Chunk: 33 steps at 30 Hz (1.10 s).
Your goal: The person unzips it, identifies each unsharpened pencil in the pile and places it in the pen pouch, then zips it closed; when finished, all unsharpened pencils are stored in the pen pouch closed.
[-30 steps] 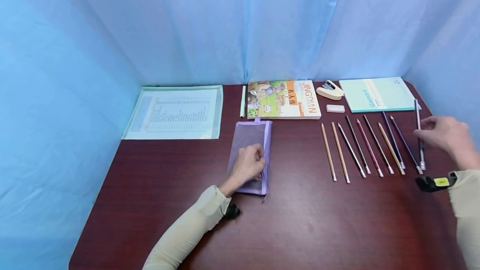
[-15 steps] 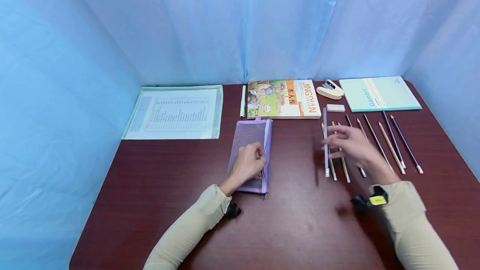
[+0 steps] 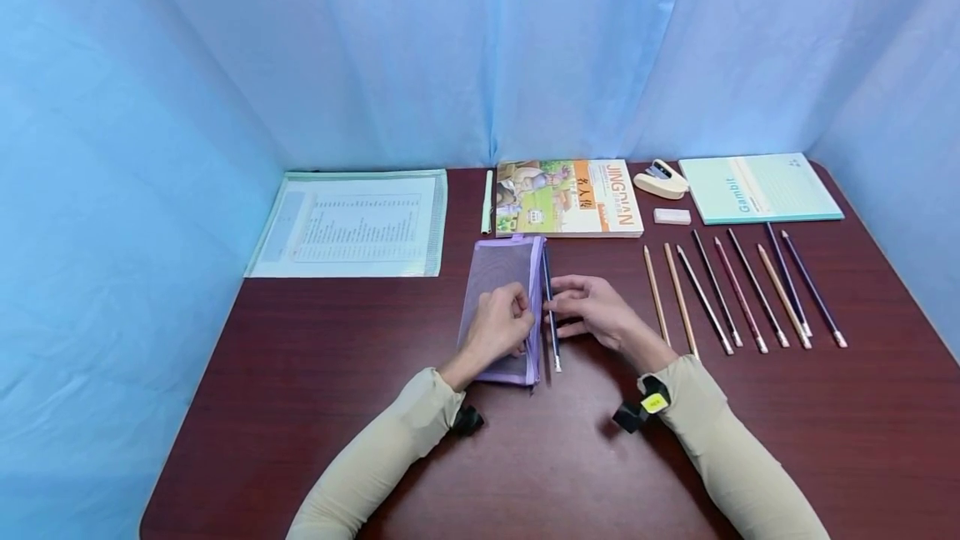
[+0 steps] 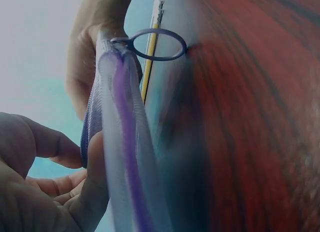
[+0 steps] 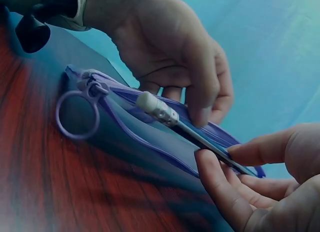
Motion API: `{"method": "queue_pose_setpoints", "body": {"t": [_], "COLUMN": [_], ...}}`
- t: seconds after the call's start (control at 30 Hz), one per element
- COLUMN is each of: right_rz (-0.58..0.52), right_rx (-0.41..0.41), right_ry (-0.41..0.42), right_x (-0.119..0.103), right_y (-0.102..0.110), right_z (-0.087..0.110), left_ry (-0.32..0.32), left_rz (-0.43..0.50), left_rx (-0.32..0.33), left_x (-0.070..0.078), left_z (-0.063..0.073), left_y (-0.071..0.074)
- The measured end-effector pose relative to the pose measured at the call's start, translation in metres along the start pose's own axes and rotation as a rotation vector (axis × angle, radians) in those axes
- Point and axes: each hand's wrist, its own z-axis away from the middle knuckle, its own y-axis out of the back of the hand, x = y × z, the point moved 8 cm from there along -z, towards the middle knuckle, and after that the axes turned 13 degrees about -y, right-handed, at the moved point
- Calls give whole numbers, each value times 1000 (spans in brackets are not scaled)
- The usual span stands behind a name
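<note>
A purple mesh pencil case [image 3: 501, 267] with a zipper lies mid-table. My left hand [image 3: 497, 320] pinches one edge of its zipped side between thumb and finger, and in the right wrist view the zipper opening gapes. Along that opening, my right hand [image 3: 596, 308] holds a dark pencil [image 3: 556, 347] between thumb and fingers. Its white eraser end [image 5: 159, 109] points toward the near end of the case, where the ring-shaped zipper pull [image 5: 59, 117] hangs. The pencil overlaps the opening in the right wrist view; its far tip is partly hidden by fingers.
Right of the case lies a row of several pencils [image 3: 741, 294]. Behind stand an illustrated book [image 3: 558, 198], a cream stapler-like item [image 3: 660, 184], an eraser block [image 3: 672, 216] and a "Gambit" notebook [image 3: 772, 190]. A pale green pen [image 3: 487, 202] and document pouch [image 3: 352, 227] lie left.
My right hand has carried the dark pencil from the far right end of the row, leftward over the other pencils, to the case's opening. My left hand keeps its grip on the case.
</note>
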Motion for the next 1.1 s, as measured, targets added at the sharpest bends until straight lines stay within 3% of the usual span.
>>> {"method": "queue_pose_setpoints", "body": {"t": [0.27,0.47,0.7,0.9,1.1], "right_rz": [2,88,208,271,373], "right_rx": [108,201,242,284,362], "right_ry": [10,32,42,75,130], "right_x": [-8,-11,-12,-21,-32], "right_y": [-10,-16,-15,1,39], "right_z": [-10,-10,-5,8,32], "left_ry": [-3,-2,-14,-5,-14], "left_rz": [1,-4,10,13,6], "left_rx": [10,16,26,14,22], "left_x": [1,1,0,0,0], "left_z": [0,0,0,0,0], "left_y": [1,1,0,-1,0]}}
